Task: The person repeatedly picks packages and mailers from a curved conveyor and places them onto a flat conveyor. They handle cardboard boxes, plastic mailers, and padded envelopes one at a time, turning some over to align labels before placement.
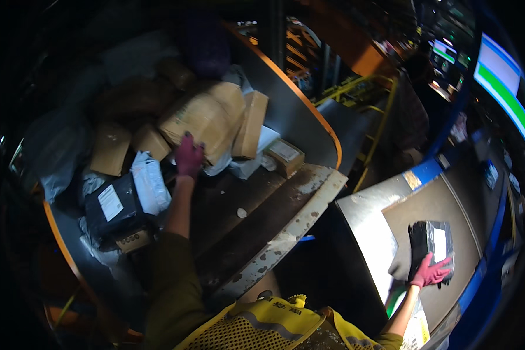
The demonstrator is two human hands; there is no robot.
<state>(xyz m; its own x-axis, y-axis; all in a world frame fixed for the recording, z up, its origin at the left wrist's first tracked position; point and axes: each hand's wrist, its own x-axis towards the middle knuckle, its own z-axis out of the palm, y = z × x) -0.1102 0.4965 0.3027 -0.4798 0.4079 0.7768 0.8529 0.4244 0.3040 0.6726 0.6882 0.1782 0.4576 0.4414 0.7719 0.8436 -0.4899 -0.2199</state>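
My left hand (189,156), in a dark pink glove, reaches into a heap of parcels with its fingers apart. Its fingertips are at the near side of a large brown wrapped parcel (210,118); whether they press on it is unclear. Left of that hand lie a white plastic-wrapped packet (150,183) and a black parcel with a white label (110,203). Far to the right, my right hand (432,271), also gloved, grips the near end of another black plastic-wrapped parcel (439,245) with a white label. That parcel is on a brown conveyor belt (459,271).
The heap stands on a dark chute with an orange edge (284,76) and a worn metal lip (280,245). Small brown cartons (286,155) lie at its right. A gap separates chute and belt. A person (413,105) stands beyond, near a lit screen (501,72).
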